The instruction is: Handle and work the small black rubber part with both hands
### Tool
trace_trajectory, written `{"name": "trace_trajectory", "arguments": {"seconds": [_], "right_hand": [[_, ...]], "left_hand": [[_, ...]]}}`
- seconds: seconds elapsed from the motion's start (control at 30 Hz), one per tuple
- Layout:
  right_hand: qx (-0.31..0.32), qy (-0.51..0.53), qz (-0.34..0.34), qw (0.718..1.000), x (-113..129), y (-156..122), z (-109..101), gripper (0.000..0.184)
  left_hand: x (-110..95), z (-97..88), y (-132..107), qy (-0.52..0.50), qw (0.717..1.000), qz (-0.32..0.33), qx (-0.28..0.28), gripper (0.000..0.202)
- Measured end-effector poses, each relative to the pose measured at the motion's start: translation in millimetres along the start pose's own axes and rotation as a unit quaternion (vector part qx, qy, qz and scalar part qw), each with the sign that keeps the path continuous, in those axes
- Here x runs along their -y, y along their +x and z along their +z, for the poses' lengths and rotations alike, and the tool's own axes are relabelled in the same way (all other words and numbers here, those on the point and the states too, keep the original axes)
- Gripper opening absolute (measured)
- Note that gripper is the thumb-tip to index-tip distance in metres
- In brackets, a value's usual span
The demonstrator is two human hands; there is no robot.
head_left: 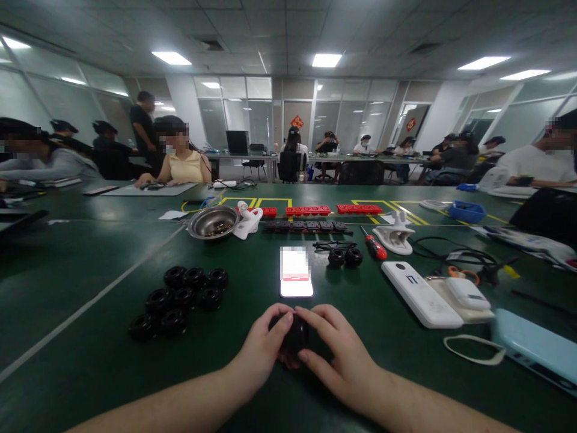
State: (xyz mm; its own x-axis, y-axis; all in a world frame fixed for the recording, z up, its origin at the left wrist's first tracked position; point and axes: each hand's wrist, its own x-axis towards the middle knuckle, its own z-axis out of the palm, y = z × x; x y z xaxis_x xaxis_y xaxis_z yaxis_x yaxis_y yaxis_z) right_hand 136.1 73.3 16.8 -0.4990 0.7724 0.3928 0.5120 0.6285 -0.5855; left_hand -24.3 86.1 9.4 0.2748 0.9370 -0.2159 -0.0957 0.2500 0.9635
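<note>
Both of my hands are closed round one small black rubber wheel just above the green table, close to me. My left hand pinches it from the left with thumb and fingers, and my right hand wraps it from the right. A cluster of several black wheels lies to the left. Two more black wheels sit beyond a lit phone straight ahead.
A metal bowl, red part strips, a dark part strip, a red-handled screwdriver, a white power bank, a light blue case and cables lie around. People sit at the tables on both sides and beyond.
</note>
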Motion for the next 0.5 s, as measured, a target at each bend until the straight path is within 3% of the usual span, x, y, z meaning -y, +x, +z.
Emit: {"name": "trace_trajectory", "arguments": {"seconds": [0.1, 0.3, 0.5], "right_hand": [[-0.035, 0.039, 0.030, 0.998, -3.6, 2.4, 0.4, 0.051], [-0.015, 0.031, 0.042, 0.999, -0.1, 5.5, -3.3, 0.023], [-0.022, -0.005, -0.011, 1.000, 0.0, 0.9, -1.1, 0.039]], "left_hand": [[-1.7, 0.4, -3.8, -0.007, 1.000, 0.006, 0.003, 0.037], [1.3, -0.6, -1.6, -0.011, 1.000, 0.006, 0.021, 0.038], [1.1, -0.6, 2.9, -0.017, 0.999, -0.028, 0.029, 0.044]]}}
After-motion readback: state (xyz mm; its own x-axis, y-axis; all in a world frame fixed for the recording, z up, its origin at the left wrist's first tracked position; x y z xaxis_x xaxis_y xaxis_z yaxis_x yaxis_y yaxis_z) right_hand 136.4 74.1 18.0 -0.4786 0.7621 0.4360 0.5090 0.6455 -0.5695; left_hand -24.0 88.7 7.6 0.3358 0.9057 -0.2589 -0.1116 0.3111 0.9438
